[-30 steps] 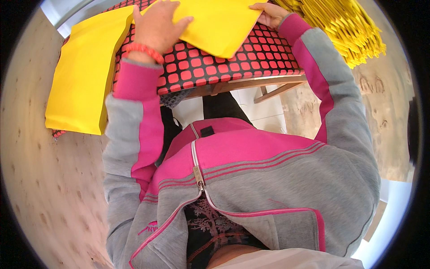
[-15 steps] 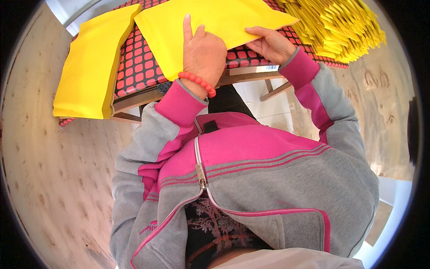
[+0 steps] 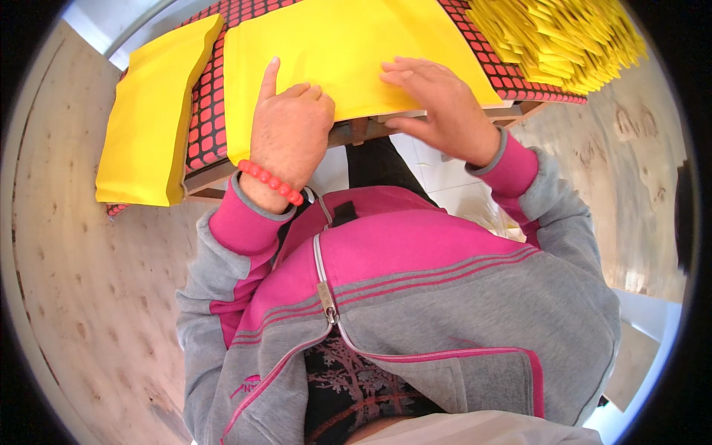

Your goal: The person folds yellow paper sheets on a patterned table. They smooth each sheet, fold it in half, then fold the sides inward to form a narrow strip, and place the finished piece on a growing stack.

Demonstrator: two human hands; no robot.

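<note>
A large yellow sheet (image 3: 348,52) lies flat on the red-and-black grid tablecloth (image 3: 202,119), its near edge hanging over the table's front. My left hand (image 3: 289,130) rests on the sheet's near left part, index finger stretched out, other fingers curled, a red bead bracelet on the wrist. My right hand (image 3: 441,104) lies palm down on the sheet's near right edge, fingers spread toward the left. Neither hand grips anything.
A stack of yellow sheets (image 3: 152,119) sits on the table's left end, overhanging the edge. A big heap of folded yellow pieces (image 3: 560,41) fills the right end. Light wooden floor (image 3: 81,297) surrounds the table. My grey and pink jacket fills the lower view.
The yellow sheet has come down from being held up and now lies flat near the table's front edge. Both hands moved toward me and press on it.
</note>
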